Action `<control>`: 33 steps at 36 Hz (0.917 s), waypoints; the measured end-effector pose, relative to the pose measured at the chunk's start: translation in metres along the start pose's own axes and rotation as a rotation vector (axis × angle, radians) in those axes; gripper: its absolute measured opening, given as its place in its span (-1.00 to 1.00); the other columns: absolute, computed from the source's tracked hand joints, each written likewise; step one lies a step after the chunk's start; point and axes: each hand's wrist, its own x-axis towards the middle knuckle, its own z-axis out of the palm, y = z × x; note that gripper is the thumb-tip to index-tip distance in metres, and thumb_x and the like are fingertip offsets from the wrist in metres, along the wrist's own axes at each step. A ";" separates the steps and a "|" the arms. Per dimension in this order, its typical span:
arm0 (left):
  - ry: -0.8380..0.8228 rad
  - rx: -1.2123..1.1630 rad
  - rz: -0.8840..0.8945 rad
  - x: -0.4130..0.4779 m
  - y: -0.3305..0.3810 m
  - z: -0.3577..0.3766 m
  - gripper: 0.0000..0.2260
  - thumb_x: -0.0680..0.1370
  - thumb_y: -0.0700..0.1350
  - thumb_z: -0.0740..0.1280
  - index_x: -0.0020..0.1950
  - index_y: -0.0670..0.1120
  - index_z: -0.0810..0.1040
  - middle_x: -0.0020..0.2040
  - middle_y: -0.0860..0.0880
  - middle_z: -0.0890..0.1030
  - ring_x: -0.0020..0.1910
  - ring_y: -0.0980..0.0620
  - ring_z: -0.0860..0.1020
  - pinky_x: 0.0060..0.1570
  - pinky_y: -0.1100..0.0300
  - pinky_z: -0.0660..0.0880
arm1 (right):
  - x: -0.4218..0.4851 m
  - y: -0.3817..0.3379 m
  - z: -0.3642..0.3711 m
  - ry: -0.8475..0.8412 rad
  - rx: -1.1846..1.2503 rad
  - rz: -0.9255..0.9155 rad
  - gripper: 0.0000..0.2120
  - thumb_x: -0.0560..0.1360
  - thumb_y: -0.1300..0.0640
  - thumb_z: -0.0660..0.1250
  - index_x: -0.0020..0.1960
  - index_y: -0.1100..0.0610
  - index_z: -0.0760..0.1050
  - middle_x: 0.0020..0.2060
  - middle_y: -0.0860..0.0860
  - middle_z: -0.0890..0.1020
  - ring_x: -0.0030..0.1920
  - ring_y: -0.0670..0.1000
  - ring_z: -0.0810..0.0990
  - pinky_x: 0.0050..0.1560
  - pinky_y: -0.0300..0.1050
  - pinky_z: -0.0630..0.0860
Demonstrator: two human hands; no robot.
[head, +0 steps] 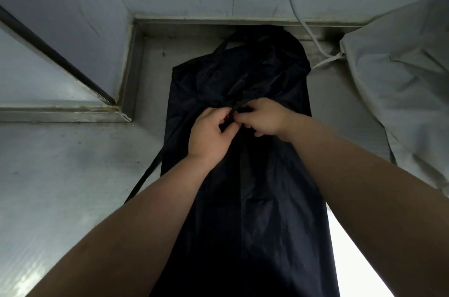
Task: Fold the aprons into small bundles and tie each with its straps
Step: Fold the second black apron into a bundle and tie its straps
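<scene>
apron (245, 211): dark, folded into a long narrow strip, lying near-to-far down the middle of the steel table (73, 175)
left hand (211, 136): fingers curled, pinching the strap (237, 109) over the apron's middle
right hand (264, 120): touching the left, gripping same strap
loose strap (145, 180): trailing off apron's left edge, toward near-left
grey cloth (401, 77): heaped on the right, apart from apron

Dark, faintly glossy cloth apron (243, 199); dull scuffed metal counter (73, 163)
</scene>
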 end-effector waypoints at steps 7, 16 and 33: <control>0.049 -0.096 -0.068 0.000 0.002 -0.002 -0.82 0.54 -0.12 0.34 0.14 -0.05 0.57 -0.07 0.17 0.47 -0.09 0.24 0.48 -0.09 0.56 0.36 | -0.002 0.001 -0.004 -0.001 0.145 0.025 -0.67 0.54 0.06 0.32 0.28 0.10 0.47 -0.17 -0.14 0.47 -0.04 -0.10 0.45 -0.17 -0.27 0.50; 0.131 -0.324 -0.331 0.014 0.013 -0.011 -0.86 0.60 -0.04 0.18 0.01 -0.01 0.52 -0.16 0.05 0.56 -0.16 0.11 0.53 -0.12 0.22 0.47 | -0.010 0.003 0.010 0.268 0.485 0.047 -0.84 0.62 0.04 0.15 0.13 0.06 0.42 -0.27 -0.02 0.50 -0.30 -0.11 0.47 -0.31 -0.26 0.44; 0.405 -0.947 -0.788 0.017 -0.024 -0.074 -0.63 0.68 -0.15 -0.06 0.45 -0.21 0.24 0.41 -0.12 0.39 0.37 -0.05 0.40 0.28 0.15 0.39 | -0.046 0.030 -0.028 0.808 1.481 0.316 -0.81 0.64 0.11 0.08 -0.01 0.18 0.41 -0.34 0.07 0.46 -0.37 -0.03 0.41 -0.29 -0.11 0.51</control>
